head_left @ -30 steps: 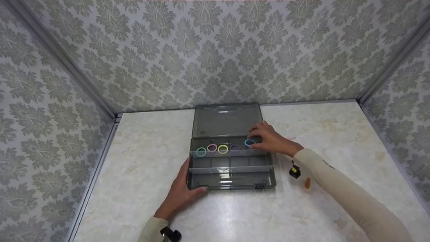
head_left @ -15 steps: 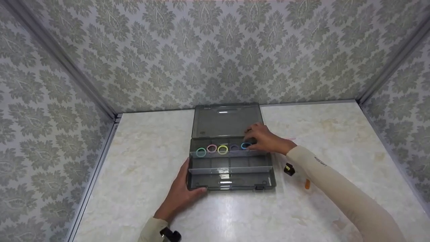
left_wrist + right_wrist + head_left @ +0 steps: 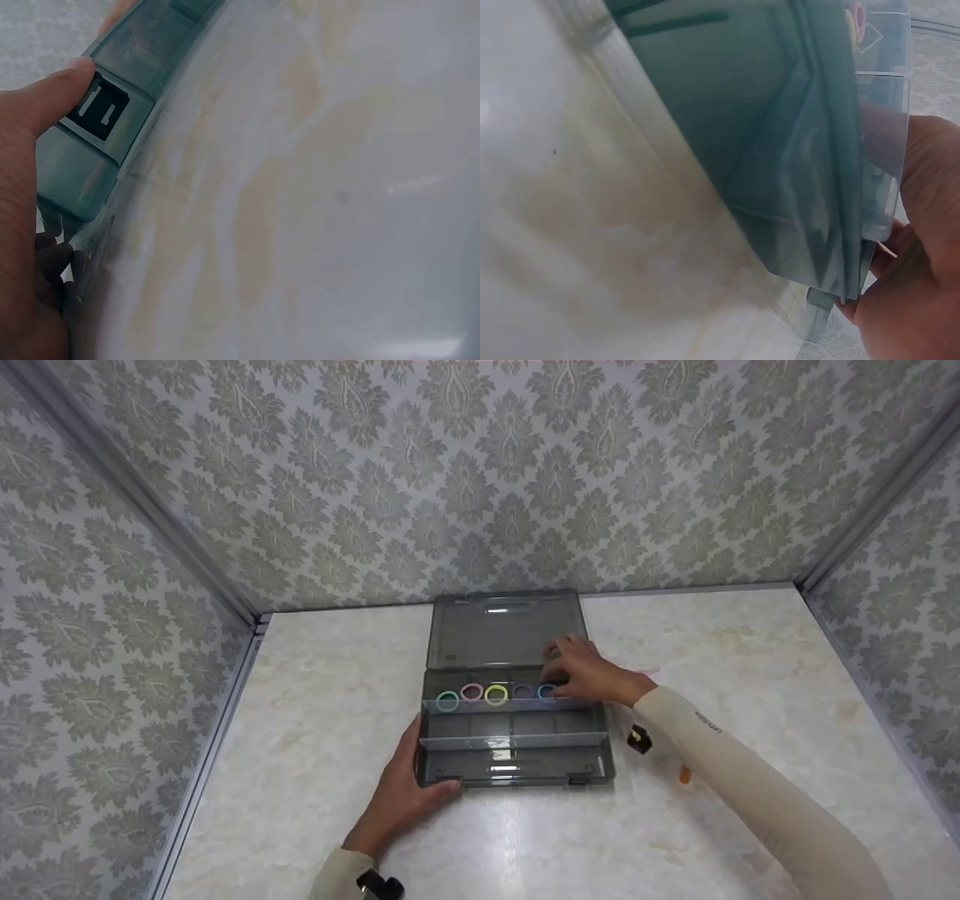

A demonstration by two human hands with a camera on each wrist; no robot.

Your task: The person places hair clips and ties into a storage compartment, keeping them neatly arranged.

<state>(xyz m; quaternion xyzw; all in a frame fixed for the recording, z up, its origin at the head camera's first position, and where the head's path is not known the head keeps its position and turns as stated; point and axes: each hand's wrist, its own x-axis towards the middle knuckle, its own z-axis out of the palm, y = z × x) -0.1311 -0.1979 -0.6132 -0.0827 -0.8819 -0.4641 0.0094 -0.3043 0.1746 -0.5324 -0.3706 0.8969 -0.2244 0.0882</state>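
A dark translucent divider box point(image 3: 516, 781) lies on the table with its lid point(image 3: 504, 630) swung back. My left hand point(image 3: 399, 799) grips its near left corner, thumb point(image 3: 71, 79) on the front wall beside a latch. In the far row my right hand point(image 3: 589, 671) pinches a blue ring point(image 3: 541, 694), partly hidden by the fingers. Left of it in the same row stand a dark purple ring point(image 3: 523, 686), a yellow ring point(image 3: 487, 695), a pink ring point(image 3: 463, 693) and a green ring point(image 3: 438, 702). The right wrist view hides the fingertips behind the box wall.
A small orange piece point(image 3: 685, 774) lies on the table right of the box, by the right sleeve point(image 3: 742, 765). Behind the right wrist a thin pink piece point(image 3: 648, 670) shows. Patterned walls point(image 3: 480, 472) bound the table at the back and sides.
My right hand has moved slightly left and lowered the blue ring into the far row, beside the purple ring. The left hand keeps its grip on the corner.
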